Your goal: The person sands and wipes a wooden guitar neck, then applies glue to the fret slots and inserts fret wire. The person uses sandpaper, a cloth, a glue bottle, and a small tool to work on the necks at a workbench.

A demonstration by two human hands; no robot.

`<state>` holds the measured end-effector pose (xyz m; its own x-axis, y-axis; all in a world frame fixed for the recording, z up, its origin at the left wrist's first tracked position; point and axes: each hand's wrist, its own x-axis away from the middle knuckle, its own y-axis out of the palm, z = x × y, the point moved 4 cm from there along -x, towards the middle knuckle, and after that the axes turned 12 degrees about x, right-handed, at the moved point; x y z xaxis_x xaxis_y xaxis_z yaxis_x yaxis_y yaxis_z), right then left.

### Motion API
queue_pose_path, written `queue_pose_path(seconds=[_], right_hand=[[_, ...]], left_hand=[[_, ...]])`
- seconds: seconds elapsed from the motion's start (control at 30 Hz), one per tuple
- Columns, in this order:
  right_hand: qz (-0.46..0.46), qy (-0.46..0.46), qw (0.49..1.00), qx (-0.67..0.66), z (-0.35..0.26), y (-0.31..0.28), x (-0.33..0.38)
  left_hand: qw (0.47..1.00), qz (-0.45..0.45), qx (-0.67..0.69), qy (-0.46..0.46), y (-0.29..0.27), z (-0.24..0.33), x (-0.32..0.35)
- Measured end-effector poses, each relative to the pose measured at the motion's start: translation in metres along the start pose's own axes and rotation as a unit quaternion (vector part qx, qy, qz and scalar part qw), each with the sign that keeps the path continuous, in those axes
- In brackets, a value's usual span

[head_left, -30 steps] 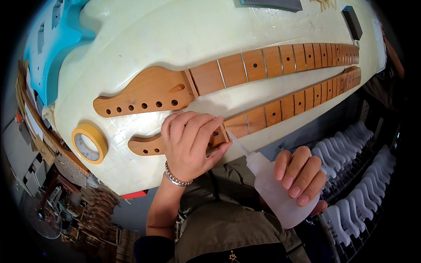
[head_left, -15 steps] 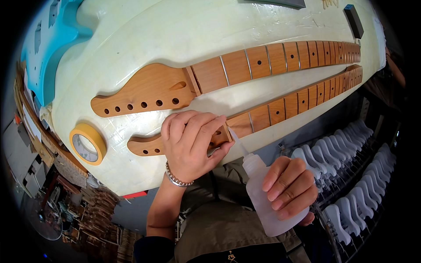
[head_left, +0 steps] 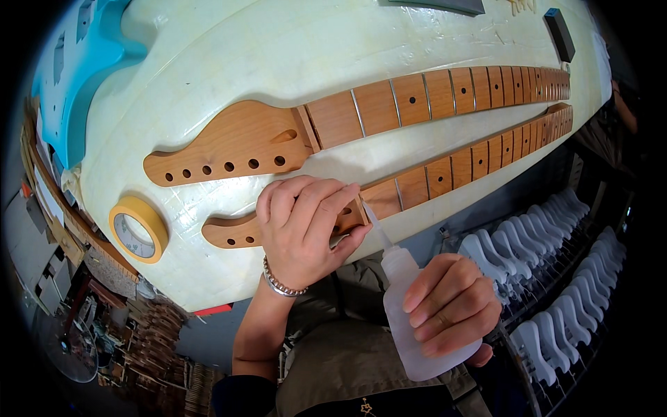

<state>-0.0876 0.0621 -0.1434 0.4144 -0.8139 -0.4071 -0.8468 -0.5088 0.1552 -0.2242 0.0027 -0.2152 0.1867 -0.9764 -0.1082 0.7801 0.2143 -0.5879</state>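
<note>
A maple guitar neck [head_left: 415,189] lies on the table's near side, its headstock to the left. My left hand [head_left: 300,221] covers much of that headstock, with thumb and fingertips closed on its two edges beside the nut end. A translucent squeeze bottle [head_left: 401,299] is gripped in my right hand [head_left: 451,306], tilted with its thin nozzle up and left. The nozzle's tip reaches the nut end of the fretboard, close to my left fingertips; whether liquid comes out cannot be seen. Behind it rests a second guitar neck [head_left: 226,135], untouched.
The pale covered table [head_left: 472,42] carries a roll of yellow tape [head_left: 158,233], a turquoise guitar body [head_left: 87,90] and a dark block [head_left: 560,35]. Below right, several pale neck-shaped pieces [head_left: 549,243] hang in rows. Wooden pieces [head_left: 149,340] are stacked at lower left.
My right hand and the squeeze bottle have shifted slightly left, and the bottle leans a little less. My left hand stays on the headstock.
</note>
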Motion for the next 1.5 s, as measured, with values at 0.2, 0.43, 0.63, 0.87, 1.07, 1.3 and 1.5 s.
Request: queue_pose_path(seconds=[0.2,0.43,0.63,0.87,1.07,1.3,1.5], right_hand=[[-0.015,0.000,1.000,0.004,-0.002,0.000,0.002],[-0.016,0.000,1.000,0.005,-0.002,0.001,0.000],[-0.009,0.005,1.000,0.009,-0.003,0.002,0.000],[-0.126,0.075,0.988,0.057,-0.007,0.012,-0.004],[-0.102,0.134,0.985,0.034,-0.010,0.005,-0.012],[0.264,0.266,0.864,-0.336,0.008,-0.057,-0.032],[0.279,0.313,0.824,-0.381,0.062,-0.037,-0.066]], left_hand=[[1.000,0.000,-0.002,0.001,0.000,0.000,0.000],[1.000,0.009,0.002,0.008,0.000,-0.001,0.000],[1.000,0.006,0.004,0.008,0.001,-0.001,0.000],[1.000,0.003,0.004,0.005,0.000,0.000,-0.001],[0.996,-0.030,0.082,0.023,-0.011,0.003,-0.006],[0.896,0.196,0.374,-0.134,-0.031,-0.021,0.027],[0.864,0.259,0.394,-0.179,-0.043,-0.018,0.030]])
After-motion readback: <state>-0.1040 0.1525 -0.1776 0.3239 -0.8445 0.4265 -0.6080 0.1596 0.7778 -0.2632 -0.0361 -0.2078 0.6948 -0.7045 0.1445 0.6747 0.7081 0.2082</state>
